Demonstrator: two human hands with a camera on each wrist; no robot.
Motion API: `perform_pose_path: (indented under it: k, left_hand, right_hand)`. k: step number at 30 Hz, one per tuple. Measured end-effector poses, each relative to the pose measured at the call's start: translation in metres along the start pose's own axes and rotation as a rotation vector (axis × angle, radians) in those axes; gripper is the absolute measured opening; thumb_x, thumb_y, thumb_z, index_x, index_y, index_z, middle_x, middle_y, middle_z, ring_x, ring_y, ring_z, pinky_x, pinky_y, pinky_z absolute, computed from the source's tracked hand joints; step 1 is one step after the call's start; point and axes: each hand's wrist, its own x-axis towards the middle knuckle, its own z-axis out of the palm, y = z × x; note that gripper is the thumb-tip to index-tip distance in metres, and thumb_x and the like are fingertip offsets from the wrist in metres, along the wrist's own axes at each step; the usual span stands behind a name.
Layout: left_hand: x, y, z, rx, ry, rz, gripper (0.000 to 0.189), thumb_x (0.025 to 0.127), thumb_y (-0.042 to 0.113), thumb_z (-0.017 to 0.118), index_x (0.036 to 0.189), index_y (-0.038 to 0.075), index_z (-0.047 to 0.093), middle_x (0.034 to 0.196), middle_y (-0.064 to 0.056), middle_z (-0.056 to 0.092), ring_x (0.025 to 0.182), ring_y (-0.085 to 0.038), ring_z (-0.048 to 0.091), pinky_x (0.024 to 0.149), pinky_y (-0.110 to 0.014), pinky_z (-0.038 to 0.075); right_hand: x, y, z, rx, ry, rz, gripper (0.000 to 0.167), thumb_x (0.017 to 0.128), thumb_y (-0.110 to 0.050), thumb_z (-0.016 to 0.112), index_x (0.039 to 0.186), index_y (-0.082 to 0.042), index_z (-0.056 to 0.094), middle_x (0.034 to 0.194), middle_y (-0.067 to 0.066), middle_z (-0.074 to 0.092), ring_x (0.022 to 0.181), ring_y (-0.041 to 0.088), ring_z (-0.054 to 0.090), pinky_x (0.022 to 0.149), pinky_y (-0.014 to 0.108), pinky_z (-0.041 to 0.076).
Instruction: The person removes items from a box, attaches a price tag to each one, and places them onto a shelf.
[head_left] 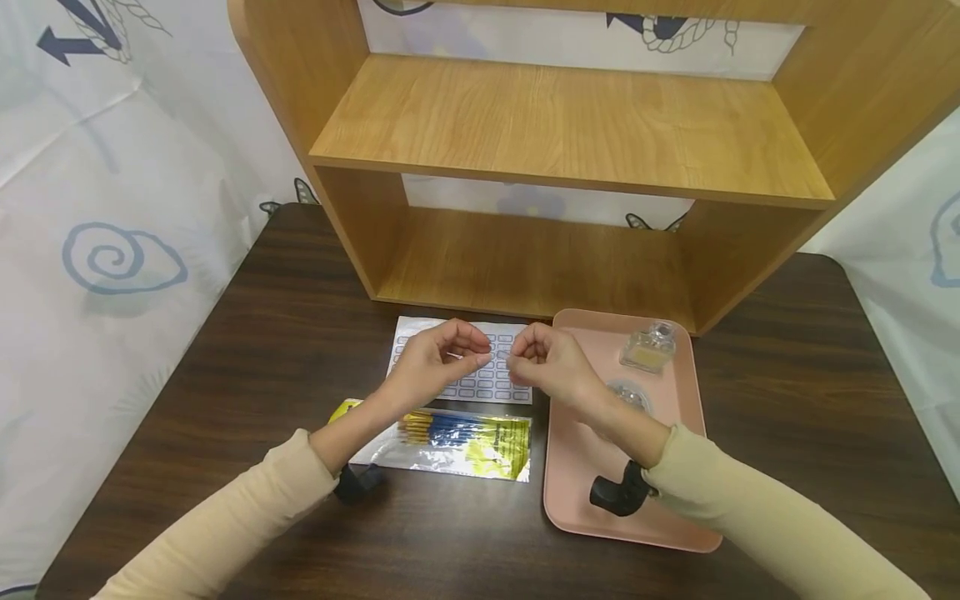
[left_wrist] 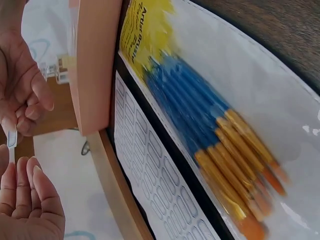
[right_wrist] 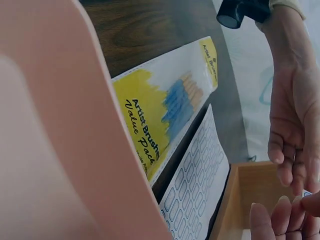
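Note:
Over the label sheet, my left hand and right hand face each other, fingertips almost meeting. Between them is a small white label with a blue-outlined frame. My right thumb and finger pinch its one end; the other end lies between my left thumb and fingers, partly cut off by the view's edge. The sheet carries rows of similar blue-framed labels and lies flat on the table. Nearer me is a clear-and-yellow pack of artist brushes with blue handles, under my left wrist.
A pink tray sits on the right, below my right forearm. It bears a glass bottle of pale yellow liquid and another glass piece, partly hidden by my wrist. A wooden shelf stands behind on the dark table.

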Motion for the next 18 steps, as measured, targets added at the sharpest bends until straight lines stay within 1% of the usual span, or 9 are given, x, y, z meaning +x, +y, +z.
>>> perform_pose_path:
  k: [4,8,12,15,18]
  left_hand:
    - [0.0,0.003,0.006,0.031,-0.01,0.022,0.014,0.084,0.01,0.07,0.097,0.007,0.065,0.089,-0.004,0.068,0.078,-0.012,0.061,0.064,-0.022,0.05]
    - [-0.002,0.002,0.01,0.032,-0.026,0.034,0.012,0.084,0.009,0.07,0.094,0.006,0.065,0.083,-0.005,0.067,0.072,-0.013,0.06,0.061,-0.022,0.049]
    - [-0.004,0.001,0.012,0.031,-0.041,0.032,0.008,0.084,0.008,0.069,0.091,0.006,0.065,0.079,-0.005,0.066,0.068,-0.013,0.058,0.059,-0.021,0.048]
    - [-0.005,0.001,0.013,0.028,-0.041,0.032,0.007,0.084,0.008,0.069,0.089,0.006,0.065,0.077,-0.005,0.065,0.066,-0.012,0.056,0.057,-0.02,0.047]
    - [-0.005,-0.001,0.014,0.006,-0.046,0.029,0.007,0.085,0.007,0.069,0.09,0.005,0.064,0.077,-0.006,0.065,0.065,-0.012,0.056,0.057,-0.02,0.047]
  right_hand:
    - [-0.005,0.002,0.0,-0.03,-0.012,-0.065,0.01,0.082,0.002,0.061,0.088,0.003,0.054,0.075,0.006,0.058,0.066,0.013,0.054,0.063,0.02,0.049]
    - [-0.008,0.003,0.002,-0.059,-0.015,-0.108,0.01,0.079,0.002,0.061,0.084,-0.002,0.054,0.072,0.003,0.057,0.065,0.011,0.053,0.059,0.02,0.045]
    - [-0.01,0.003,0.002,-0.083,-0.018,-0.117,0.01,0.08,0.003,0.062,0.084,-0.002,0.054,0.073,0.004,0.057,0.065,0.012,0.052,0.058,0.019,0.043]
    - [-0.011,0.004,0.002,-0.085,-0.029,-0.105,0.01,0.08,0.003,0.062,0.086,0.0,0.055,0.074,0.006,0.057,0.066,0.013,0.051,0.058,0.019,0.043]
    - [-0.01,0.006,0.002,-0.086,-0.032,-0.104,0.011,0.08,0.004,0.063,0.086,0.001,0.054,0.074,0.005,0.057,0.066,0.012,0.051,0.058,0.019,0.043]
